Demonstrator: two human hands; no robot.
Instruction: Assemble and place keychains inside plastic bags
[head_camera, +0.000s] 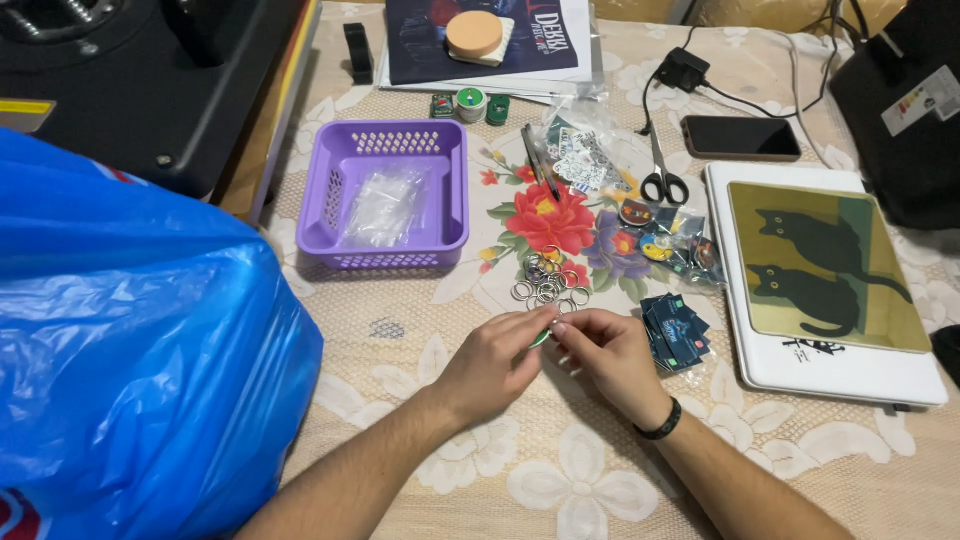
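Together, left hand (495, 362) and right hand (610, 355) pinch a small green piece (541, 337) between fingertips, grip narrow, near the ring pile (545, 280) for easy reach; purple basket (385, 195) sits far left.

Warm, fairly bright indoor light, from above. Shadows soft and short: a faint one under the left hand (497, 362) and right hand (610, 352) on the tablecloth (420, 330). Mild glare on the blue plastic bag (130, 350) at near left and on the clear packets by the scissors (662, 172). Focus sharp across centre; far corners darker, slight wide-angle bending at edges. No motion blur.
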